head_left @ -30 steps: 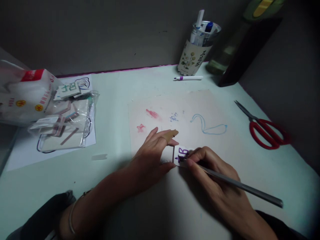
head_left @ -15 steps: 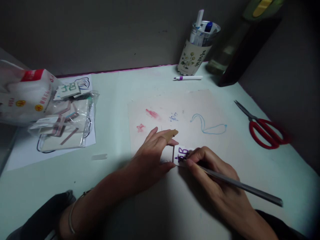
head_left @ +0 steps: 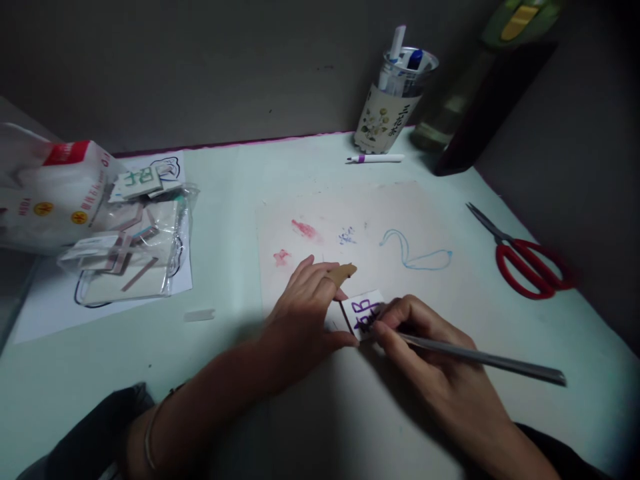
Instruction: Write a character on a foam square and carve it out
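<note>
Red scissors (head_left: 525, 257) lie well right, a pen cup (head_left: 393, 100) and loose marker (head_left: 376, 159) stand far, and a plastic bag (head_left: 125, 247) sits left on the table (head_left: 230, 200). The left hand (head_left: 305, 313) (one finger taped) pins a small card (head_left: 363, 312) on stained paper (head_left: 360, 227). The right hand (head_left: 425, 353), closed around a grey tool (head_left: 480, 360), sets its tip on the card, the long axis running right and slightly nearer.

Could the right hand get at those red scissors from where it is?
Probably yes: the red scissors lie in the open to the right of the right hand, nothing between, though it grips a grey tool.
</note>
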Demonstrator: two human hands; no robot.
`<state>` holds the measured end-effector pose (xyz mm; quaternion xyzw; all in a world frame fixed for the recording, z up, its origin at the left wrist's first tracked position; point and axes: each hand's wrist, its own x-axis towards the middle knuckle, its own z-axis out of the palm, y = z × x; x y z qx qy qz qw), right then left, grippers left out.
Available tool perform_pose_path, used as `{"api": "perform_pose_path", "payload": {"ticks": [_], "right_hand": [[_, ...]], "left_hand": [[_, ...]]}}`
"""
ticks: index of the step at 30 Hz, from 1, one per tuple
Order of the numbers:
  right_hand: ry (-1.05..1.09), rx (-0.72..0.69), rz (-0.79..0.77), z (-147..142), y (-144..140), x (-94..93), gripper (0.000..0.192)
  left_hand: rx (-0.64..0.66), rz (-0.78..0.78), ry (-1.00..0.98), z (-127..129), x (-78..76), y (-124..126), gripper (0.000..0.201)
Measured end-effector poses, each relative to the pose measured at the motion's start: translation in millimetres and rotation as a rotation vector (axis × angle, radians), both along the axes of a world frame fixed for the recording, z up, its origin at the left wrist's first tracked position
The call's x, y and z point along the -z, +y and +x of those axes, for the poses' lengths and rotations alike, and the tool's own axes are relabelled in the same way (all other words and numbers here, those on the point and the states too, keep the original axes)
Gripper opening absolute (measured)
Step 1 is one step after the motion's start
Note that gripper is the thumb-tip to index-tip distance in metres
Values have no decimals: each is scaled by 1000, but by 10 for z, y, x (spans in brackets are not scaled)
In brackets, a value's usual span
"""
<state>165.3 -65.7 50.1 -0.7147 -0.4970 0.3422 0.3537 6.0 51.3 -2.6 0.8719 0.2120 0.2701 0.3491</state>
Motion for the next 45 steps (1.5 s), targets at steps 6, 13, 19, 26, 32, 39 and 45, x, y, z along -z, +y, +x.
{"api": "perform_pose_path", "payload": {"ticks": [6,13,19,26,32,39,45], "right_hand": [[15,-51,-53,67,-77,-17,21],[13,-33,-46,7,-117,-8,22],[24,-3,-38,-31,-128,22,23],[30,6,-21,-34,-150,35,24],[50,25,-16,-45,-173,33,22],[74,18,-20,-33,-188,43,23],[84,6,-43,-20,-182,17,22]], "left_hand": [[140,2,74,-76,-129,80,78],[457,-222,213,96,-393,293,97],[530,-280,255,151,-401,407,87],[416,-273,182,-3,-297,330,82],[306,-237,155,-3,-211,254,84],[287,-230,149,-2,-202,251,82],[272,-229,174,-2,-194,250,83]]}}
